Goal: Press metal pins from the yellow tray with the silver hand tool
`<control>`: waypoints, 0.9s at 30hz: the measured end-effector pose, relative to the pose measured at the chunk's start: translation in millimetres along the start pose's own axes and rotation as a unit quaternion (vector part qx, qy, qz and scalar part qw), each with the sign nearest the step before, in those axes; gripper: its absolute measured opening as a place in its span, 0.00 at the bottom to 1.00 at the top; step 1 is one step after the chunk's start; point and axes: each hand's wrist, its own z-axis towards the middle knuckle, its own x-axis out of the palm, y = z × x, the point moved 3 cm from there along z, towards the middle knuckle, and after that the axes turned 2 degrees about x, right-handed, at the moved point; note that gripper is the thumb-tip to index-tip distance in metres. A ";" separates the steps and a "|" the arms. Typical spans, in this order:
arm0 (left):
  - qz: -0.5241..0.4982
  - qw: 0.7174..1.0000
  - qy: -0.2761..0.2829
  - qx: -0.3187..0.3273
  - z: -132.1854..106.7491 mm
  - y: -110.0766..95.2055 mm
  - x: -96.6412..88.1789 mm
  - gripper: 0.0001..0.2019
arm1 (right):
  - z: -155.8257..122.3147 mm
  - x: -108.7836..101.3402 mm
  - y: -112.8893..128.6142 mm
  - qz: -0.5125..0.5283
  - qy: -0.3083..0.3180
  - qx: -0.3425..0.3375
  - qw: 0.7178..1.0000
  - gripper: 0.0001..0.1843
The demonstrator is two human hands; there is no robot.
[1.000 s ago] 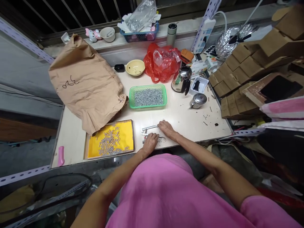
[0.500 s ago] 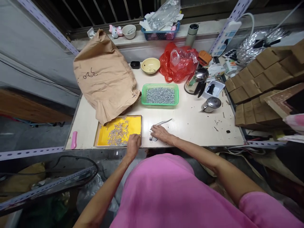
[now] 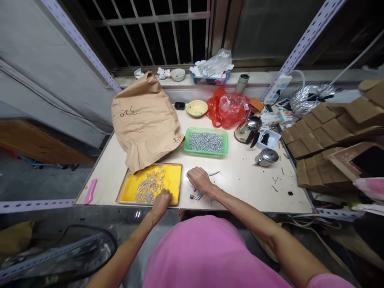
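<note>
Pins point(image 3: 149, 187) lie left of the left hand point(image 3: 163, 199), its fingers bunched; the right hand point(image 3: 198, 179) curls over a tool point(image 3: 196, 195), both grips unclear. Beyond the fingers, a bag point(image 3: 147, 128) bears "320", apparently inverted.

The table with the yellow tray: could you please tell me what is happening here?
A person in a pink shirt has both hands over the table. The left hand is at the near right part of the yellow tray, beside loose metal pins; whether it holds one is hidden. The right hand covers part of a small metal device. Farther back, a green basket holds many metal pieces.
</note>
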 end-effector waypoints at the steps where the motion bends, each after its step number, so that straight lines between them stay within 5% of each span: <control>1: 0.005 1.000 -0.001 0.001 1.1 0.3 1.5 0.14 | 13.8 -17.0 -7.2 0.000 -0.032 0.030 0.999 0.14; 5: 0.004 1.000 -0.019 -0.011 4.7 3.5 4.6 0.13 | 56.9 -81.6 -38.7 -0.022 -0.118 0.163 0.979 0.13; 7: -0.020 0.999 -0.040 -0.015 6.4 6.5 2.0 0.12 | 56.1 -93.5 -45.4 -0.022 -0.112 0.196 0.974 0.18; 9: -0.071 0.994 -0.077 -0.028 8.3 11.3 -3.8 0.10 | 36.7 -83.8 -42.4 0.004 -0.065 0.181 0.981 0.17; 12: -0.202 0.967 -0.129 -0.088 11.9 16.1 -13.2 0.09 | -16.2 -39.3 -33.3 0.073 0.067 0.168 0.981 0.13; 16: -0.395 0.903 -0.091 -0.141 21.3 -7.8 -15.8 0.09 | -82.4 15.0 -32.2 0.073 0.215 0.213 0.950 0.12; 22: -0.589 0.798 -0.003 -0.129 43.0 -71.0 -0.3 0.11 | -103.9 29.0 -45.9 0.017 0.248 0.207 0.946 0.10; 27: -0.620 0.768 0.013 -0.164 55.7 -88.4 5.8 0.15 | -106.2 29.0 -58.6 -0.007 0.242 0.197 0.950 0.10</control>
